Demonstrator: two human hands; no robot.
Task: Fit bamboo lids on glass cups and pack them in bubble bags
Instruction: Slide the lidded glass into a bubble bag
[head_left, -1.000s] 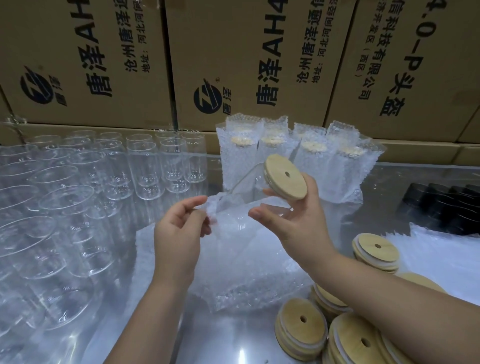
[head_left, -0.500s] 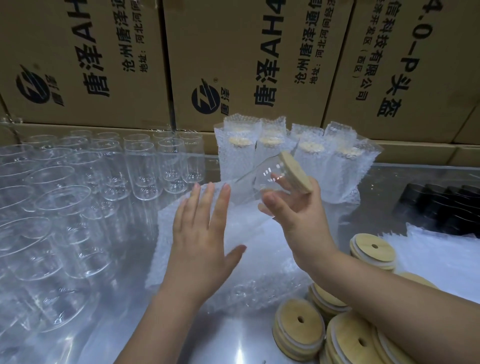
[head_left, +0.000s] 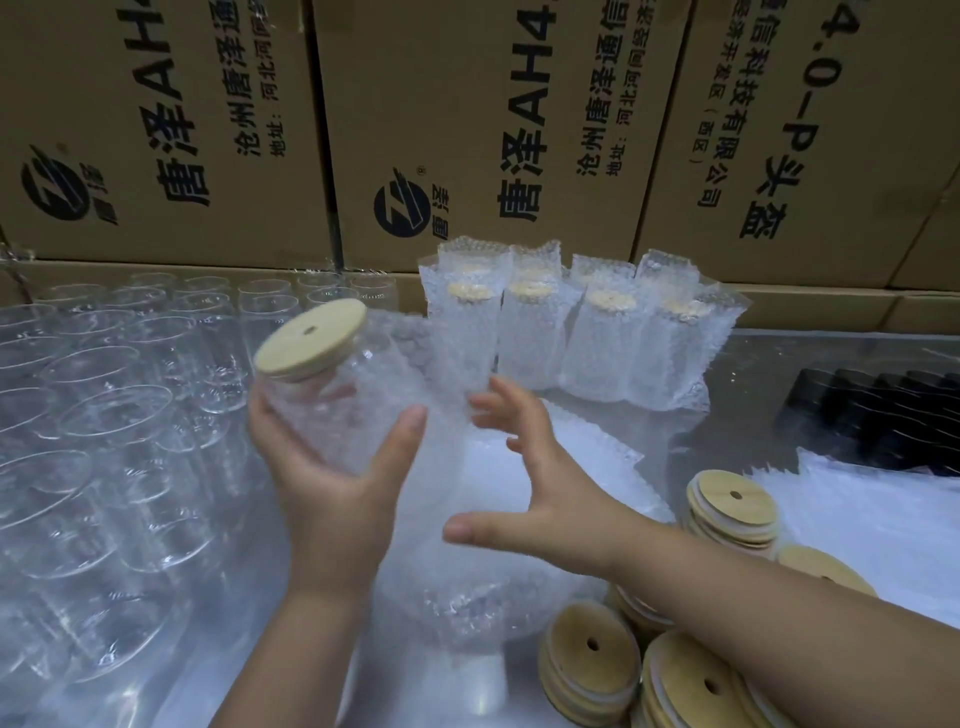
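Curling round the body of the tilted glass cup (head_left: 343, 415), held over the bubble bags (head_left: 493, 587), the left hand (head_left: 332, 488) grips glass that looks slick and breakable, best held mid-body rather than by its bamboo lid (head_left: 310, 338), while the right hand (head_left: 540, 488) hovers spread and empty.

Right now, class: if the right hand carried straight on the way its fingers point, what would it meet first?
Probably the lidded glass cup gripped by the left hand; the right hand is open, aimed at it, though depth is unclear.
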